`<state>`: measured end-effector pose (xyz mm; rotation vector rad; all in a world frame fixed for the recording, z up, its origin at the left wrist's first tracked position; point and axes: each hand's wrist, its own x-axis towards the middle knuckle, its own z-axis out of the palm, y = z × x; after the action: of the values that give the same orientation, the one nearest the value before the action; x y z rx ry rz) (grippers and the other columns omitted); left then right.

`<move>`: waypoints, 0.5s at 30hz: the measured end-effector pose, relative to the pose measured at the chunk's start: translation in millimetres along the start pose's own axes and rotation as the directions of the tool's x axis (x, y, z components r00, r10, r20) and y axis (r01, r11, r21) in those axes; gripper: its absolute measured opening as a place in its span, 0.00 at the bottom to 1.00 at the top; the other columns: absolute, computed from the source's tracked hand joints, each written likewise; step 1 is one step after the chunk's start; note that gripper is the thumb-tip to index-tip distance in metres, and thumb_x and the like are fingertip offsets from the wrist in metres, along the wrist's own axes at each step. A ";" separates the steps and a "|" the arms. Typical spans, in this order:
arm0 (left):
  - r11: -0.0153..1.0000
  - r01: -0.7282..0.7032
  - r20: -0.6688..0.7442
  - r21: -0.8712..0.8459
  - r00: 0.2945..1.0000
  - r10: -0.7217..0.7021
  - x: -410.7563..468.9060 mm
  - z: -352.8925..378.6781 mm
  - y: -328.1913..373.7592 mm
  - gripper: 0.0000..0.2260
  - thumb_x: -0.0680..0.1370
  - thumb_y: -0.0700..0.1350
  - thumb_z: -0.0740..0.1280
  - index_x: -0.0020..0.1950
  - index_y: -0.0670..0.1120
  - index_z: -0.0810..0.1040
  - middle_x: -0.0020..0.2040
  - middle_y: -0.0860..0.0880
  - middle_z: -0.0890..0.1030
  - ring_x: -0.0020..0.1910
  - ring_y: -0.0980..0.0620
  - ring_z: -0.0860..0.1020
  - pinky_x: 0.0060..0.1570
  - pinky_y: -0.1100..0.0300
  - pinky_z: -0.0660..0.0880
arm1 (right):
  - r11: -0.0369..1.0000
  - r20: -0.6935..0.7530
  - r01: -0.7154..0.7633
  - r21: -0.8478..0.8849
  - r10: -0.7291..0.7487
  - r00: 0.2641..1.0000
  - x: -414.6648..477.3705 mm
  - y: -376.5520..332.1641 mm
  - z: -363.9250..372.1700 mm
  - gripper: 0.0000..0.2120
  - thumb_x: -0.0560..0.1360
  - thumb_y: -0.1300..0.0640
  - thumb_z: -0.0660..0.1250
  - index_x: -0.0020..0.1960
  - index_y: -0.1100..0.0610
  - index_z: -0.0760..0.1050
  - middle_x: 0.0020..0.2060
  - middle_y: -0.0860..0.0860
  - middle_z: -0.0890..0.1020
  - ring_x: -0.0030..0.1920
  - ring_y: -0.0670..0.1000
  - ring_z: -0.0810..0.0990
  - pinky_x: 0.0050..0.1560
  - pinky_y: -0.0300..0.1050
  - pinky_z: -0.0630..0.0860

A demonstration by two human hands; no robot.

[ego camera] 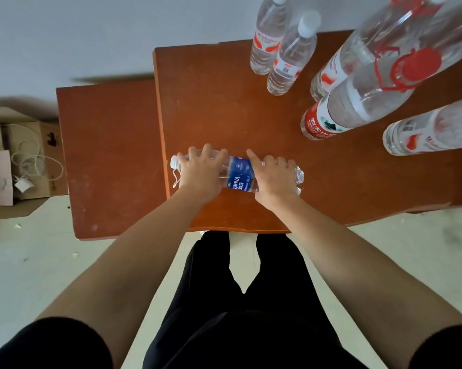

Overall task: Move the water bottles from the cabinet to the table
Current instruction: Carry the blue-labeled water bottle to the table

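Observation:
A clear water bottle with a blue label (240,174) lies on its side on the brown table (224,107), near the front left corner, white cap pointing left. My left hand (202,171) grips its neck end and my right hand (273,175) grips its base end, fingers curled over the top. Several other water bottles stand at the table's right: two small ones with white caps (285,59), two large ones with red caps (363,99), and one at the right edge (426,134).
A lower brown cabinet top (107,161) adjoins the table on the left. Beyond it on the floor sits an open cardboard box (17,166) with white cables. My legs in black trousers stand against the table's front edge.

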<state>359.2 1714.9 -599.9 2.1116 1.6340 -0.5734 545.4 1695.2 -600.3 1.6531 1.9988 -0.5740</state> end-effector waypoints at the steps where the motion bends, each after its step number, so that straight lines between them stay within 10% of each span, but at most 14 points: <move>1: 1.000 0.003 0.009 -0.002 1.000 -0.003 -4.0 0.9 1.8 0.34 0.76 0.59 0.70 0.76 0.56 0.57 0.74 0.44 0.66 0.72 0.36 0.65 0.69 0.32 0.64 | 1.000 -0.001 0.018 -0.009 -0.018 1.000 -3.8 1.7 -0.8 0.48 0.71 0.40 0.76 0.80 0.49 0.50 0.67 0.57 0.74 0.68 0.61 0.74 0.70 0.65 0.69; 15: 0.946 0.300 -0.011 -0.125 0.953 -0.303 -123.4 21.2 66.5 0.31 0.76 0.56 0.66 0.75 0.58 0.56 0.74 0.46 0.63 0.71 0.37 0.64 0.68 0.35 0.65 | 0.970 0.011 0.234 -0.070 -0.234 0.972 -89.9 12.5 -1.1 0.42 0.72 0.48 0.74 0.78 0.46 0.53 0.64 0.55 0.73 0.67 0.61 0.70 0.72 0.73 0.56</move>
<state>393.9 1588.8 -545.1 1.8039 1.9748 -0.5201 571.5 1627.9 -545.3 1.3839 2.2027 -0.5798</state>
